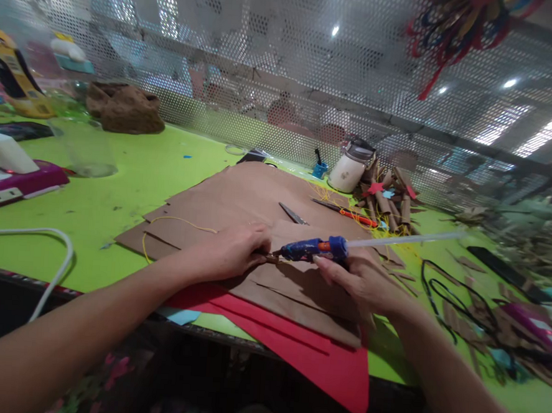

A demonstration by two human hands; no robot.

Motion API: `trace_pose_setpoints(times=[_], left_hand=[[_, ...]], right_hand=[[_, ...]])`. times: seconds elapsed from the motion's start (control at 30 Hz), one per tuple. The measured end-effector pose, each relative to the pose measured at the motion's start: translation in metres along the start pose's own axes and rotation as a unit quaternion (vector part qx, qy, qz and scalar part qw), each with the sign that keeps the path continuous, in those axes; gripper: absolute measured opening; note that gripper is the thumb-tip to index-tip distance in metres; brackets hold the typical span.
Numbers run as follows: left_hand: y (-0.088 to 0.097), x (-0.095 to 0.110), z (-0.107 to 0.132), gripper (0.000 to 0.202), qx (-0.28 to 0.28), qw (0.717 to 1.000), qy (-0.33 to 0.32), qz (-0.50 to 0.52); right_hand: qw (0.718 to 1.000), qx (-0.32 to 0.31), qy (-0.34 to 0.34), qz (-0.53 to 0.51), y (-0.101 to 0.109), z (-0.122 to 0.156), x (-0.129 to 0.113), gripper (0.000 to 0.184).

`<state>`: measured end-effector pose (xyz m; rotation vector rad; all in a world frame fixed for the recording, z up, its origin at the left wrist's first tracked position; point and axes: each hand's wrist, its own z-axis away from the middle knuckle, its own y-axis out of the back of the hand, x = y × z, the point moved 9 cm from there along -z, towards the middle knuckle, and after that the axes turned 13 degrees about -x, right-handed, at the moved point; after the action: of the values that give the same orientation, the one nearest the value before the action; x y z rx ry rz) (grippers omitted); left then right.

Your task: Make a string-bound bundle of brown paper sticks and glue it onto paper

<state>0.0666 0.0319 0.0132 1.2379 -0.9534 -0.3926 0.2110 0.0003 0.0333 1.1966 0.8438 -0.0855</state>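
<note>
My right hand [353, 276] is wrapped round a blue hot glue gun [317, 249], with a long clear glue stick [405, 238] jutting out behind it. Its nozzle meets a small brown paper piece [271, 258] that my left hand [236, 251] pinches between closed fingers; the fingers partly hide this piece. Beneath both hands lies a stack of brown paper sheets [239, 195], with red paper [345, 376] under its near edge. A yellow string [181, 219] curves over the stack beside my left wrist. Just beyond the glue gun rest scissors [292, 214], partly covered.
An orange-handled tool [359, 218] lies near a white jar [351, 167] and a heap of brown paper rolls [393, 198]. A black cord [439, 297] and paper scraps spread at right. On the left are a purple power strip [22, 181] and a clear cup [90, 151].
</note>
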Motion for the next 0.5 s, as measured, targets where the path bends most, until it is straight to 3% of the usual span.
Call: trace_pose_setpoints(times=[0.5], left_hand=[[0.0009, 0.0011, -0.0022, 0.014, -0.012, 1.000, -0.004, 0.013]], right_hand=[[0.999, -0.026, -0.024, -0.003, -0.0023, 0.0035, 0.0058, 0.042]])
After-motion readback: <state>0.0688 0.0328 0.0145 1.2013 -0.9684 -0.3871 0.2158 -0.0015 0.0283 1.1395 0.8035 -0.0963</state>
